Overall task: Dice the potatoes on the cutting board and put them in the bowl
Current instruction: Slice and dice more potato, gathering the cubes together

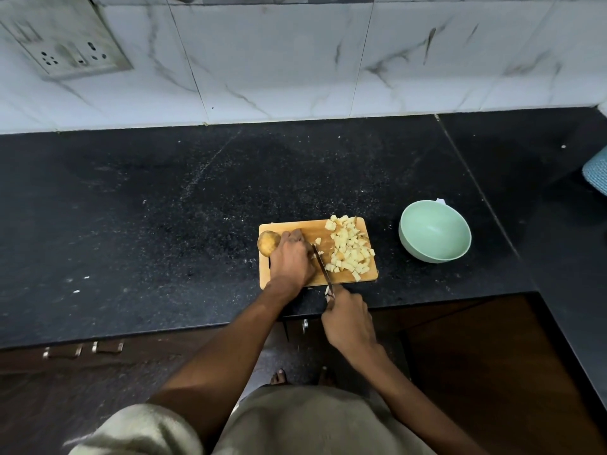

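A wooden cutting board (297,224) lies near the counter's front edge. A pile of diced potato (349,249) covers its right half. A whole potato (267,243) sits at the board's left edge. My left hand (290,261) is curled over a potato piece in the middle of the board, hiding most of it. My right hand (348,318) grips the handle of a knife (323,267), whose blade lies right beside my left fingers. A pale green bowl (435,229) stands to the right of the board with nothing in it.
The black granite counter (164,208) stretches left and back to a marble-tiled wall with a socket plate (65,37). A blue cloth-like object (596,174) shows at the right edge. Cabinet doors with handles (83,349) lie below the front edge.
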